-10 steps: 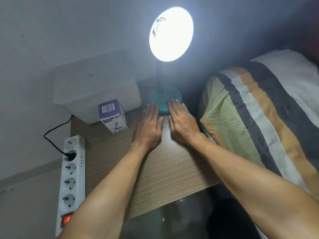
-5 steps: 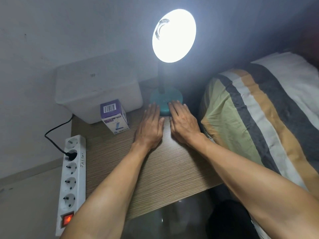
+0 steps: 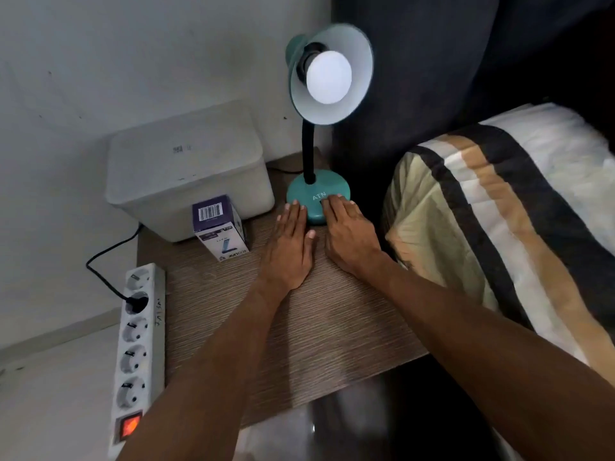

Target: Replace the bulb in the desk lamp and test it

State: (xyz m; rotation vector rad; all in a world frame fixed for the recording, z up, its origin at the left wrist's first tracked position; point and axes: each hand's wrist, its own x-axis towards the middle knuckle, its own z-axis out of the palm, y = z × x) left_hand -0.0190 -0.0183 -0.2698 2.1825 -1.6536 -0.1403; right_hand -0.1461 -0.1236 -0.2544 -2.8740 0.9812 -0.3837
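right hand (image 3: 349, 239): flat, fingers together, tips on the lamp base (image 3: 317, 197) by its switch | left hand (image 3: 289, 251): flat on the table (image 3: 299, 344), fingers together, tips touching the base | bulb (image 3: 328, 82): seated in the shade (image 3: 357, 54), blazing half a second ago, now dark | power strip (image 3: 139, 354) switch glowing | test likely complete: on, then off

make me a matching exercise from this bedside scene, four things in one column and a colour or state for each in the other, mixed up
Things:
1. lamp base
2. bulb box
3. power strip switch
4. storage bin

Descriptions:
A. glowing orange-red
B. purple top with a barcode
C. teal, fingertips of both hands on it
D. white, lid closed

Pairs: 1-C, 2-B, 3-A, 4-D
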